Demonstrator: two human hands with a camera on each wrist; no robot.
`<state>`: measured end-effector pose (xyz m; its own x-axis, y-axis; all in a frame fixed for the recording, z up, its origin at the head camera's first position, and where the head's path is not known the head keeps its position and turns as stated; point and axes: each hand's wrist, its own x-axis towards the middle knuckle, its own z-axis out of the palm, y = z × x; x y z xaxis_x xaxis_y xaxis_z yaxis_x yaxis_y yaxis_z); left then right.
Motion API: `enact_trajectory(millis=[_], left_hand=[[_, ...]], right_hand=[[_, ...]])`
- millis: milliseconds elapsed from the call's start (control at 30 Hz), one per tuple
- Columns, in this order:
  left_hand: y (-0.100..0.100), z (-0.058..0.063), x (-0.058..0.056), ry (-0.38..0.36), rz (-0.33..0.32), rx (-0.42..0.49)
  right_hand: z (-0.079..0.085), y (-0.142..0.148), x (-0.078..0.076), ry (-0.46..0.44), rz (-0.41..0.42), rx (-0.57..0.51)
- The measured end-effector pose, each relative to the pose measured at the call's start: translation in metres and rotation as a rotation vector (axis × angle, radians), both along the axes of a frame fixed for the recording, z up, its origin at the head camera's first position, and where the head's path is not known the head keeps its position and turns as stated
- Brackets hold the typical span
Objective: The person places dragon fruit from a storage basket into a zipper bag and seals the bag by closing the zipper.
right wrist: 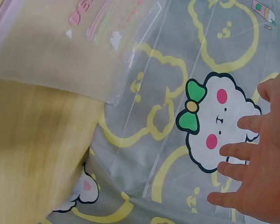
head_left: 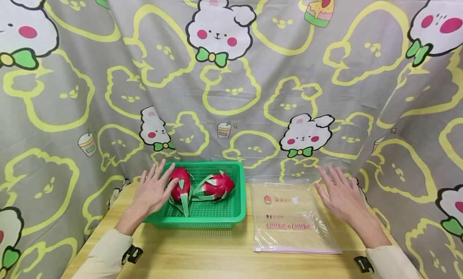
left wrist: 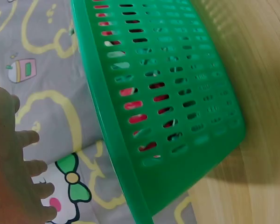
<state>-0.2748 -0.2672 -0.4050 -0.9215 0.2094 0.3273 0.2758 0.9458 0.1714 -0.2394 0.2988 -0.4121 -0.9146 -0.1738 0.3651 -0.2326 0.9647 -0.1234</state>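
Two red dragon fruits with green scales lie in a green plastic basket (head_left: 202, 222). The left dragon fruit (head_left: 181, 180) points its green tips toward the front, while the right dragon fruit (head_left: 218, 185) lies sideways. My left hand (head_left: 152, 190) is over the basket's left side, fingers straight and spread, holding nothing. In the left wrist view the fingers stand apart from the basket wall (left wrist: 168, 112). To the right lies a flat clear zip bag (head_left: 289, 234) with pink prints and a pink slider strip along its front edge. My right hand (head_left: 341, 196) hovers beside that bag, fingers spread and holding nothing.
The wooden table (head_left: 188, 255) carries the basket and bag. A grey curtain (head_left: 246, 98) with yellow outlines and white rabbit prints hangs close behind and along both sides. Dark wrist devices (head_left: 133, 254) sit near the sleeve cuffs.
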Motion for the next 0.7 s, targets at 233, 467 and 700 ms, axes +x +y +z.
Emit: enact_trajectory(millis=[233, 467, 700], left_hand=[[0.006, -0.002, 0.009, 0.003, 0.003, -0.018], [0.015, -0.009, 0.018, 0.008, -0.003, 0.012], [0.032, -0.018, 0.027, 0.061, -0.027, 0.073]], right_hand=[[-0.008, -0.001, 0.011, 0.039, 0.028, -0.047], [-0.023, -0.004, 0.02, 0.022, 0.038, -0.127], [-0.03, -0.01, 0.031, 0.047, 0.05, -0.193]])
